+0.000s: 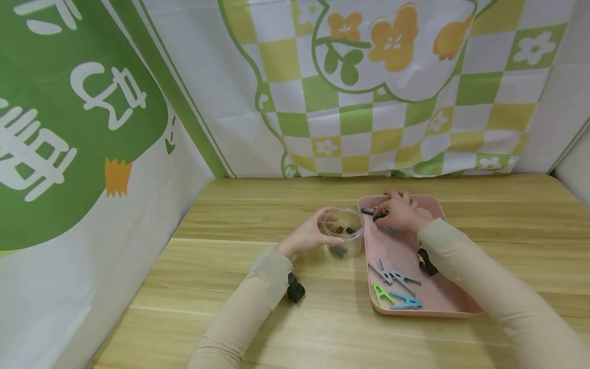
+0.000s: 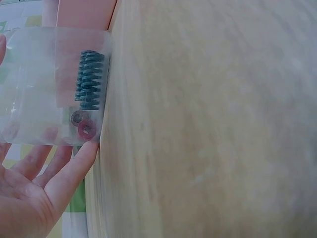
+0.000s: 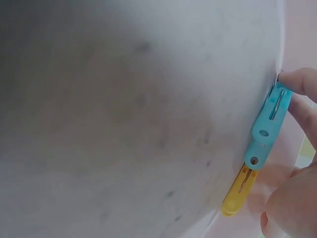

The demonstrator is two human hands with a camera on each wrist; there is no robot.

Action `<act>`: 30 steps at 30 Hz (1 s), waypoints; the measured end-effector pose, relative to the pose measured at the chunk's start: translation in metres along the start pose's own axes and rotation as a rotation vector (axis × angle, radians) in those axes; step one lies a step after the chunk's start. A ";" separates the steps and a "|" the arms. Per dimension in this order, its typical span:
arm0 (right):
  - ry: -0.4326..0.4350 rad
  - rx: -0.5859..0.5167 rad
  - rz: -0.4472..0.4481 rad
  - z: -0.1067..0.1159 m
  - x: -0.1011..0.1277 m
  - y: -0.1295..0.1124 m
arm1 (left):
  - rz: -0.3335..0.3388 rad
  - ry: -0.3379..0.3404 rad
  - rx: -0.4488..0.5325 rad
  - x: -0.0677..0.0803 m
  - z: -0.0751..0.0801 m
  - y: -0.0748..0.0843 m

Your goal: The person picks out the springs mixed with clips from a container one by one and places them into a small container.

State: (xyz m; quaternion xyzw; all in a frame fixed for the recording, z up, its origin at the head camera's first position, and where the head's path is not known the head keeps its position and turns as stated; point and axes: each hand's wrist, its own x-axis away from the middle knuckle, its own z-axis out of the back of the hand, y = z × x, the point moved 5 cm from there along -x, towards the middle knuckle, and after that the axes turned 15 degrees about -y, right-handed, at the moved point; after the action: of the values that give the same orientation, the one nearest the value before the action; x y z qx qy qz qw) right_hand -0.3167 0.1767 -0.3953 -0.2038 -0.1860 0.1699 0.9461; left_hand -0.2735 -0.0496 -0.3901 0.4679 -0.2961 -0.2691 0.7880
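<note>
A clear plastic jar (image 1: 352, 246) stands on the table, held by my left hand (image 1: 308, 233) with thumb and fingers round its side. Dark green springs (image 2: 90, 79) and a red ring-shaped end (image 2: 86, 130) show through its wall. My right hand (image 1: 400, 212) is down in the far part of the pink tray (image 1: 387, 253) and pinches a small dark piece (image 1: 380, 215), mostly hidden by the fingers; its kind I cannot tell. Beside those fingers lies a coil spring (image 1: 367, 210). In the right wrist view a teal clip (image 3: 270, 114) sits close to the fingertips, a yellow clip (image 3: 240, 191) beyond it.
Grey clothespins (image 1: 403, 282), a green clothespin (image 1: 382, 294) and a blue clothespin (image 1: 406, 301) lie in the near end of the tray. Black devices show by the left cuff (image 1: 295, 288) and the right cuff (image 1: 428, 262). A checked cloth (image 1: 392, 128) hangs behind the table.
</note>
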 end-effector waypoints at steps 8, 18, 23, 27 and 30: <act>0.006 -0.001 0.010 0.001 0.000 0.002 | 0.008 0.001 -0.013 -0.001 0.001 0.001; 0.013 -0.025 0.012 0.001 0.001 0.005 | 0.006 -0.003 -0.007 0.000 0.000 0.000; 0.023 -0.037 0.014 0.001 0.002 0.005 | 0.003 -0.007 0.012 0.000 0.000 0.000; 0.032 -0.038 0.015 0.002 0.002 0.005 | 0.001 -0.003 0.023 0.000 0.000 -0.001; 0.035 -0.045 0.016 0.002 0.002 0.004 | 0.001 -0.003 0.023 -0.001 0.000 -0.001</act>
State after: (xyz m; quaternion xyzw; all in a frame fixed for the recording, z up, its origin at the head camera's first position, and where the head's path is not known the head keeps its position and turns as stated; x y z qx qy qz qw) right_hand -0.3170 0.1817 -0.3953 -0.2293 -0.1713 0.1696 0.9430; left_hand -0.2742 -0.0493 -0.3915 0.4763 -0.3005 -0.2659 0.7824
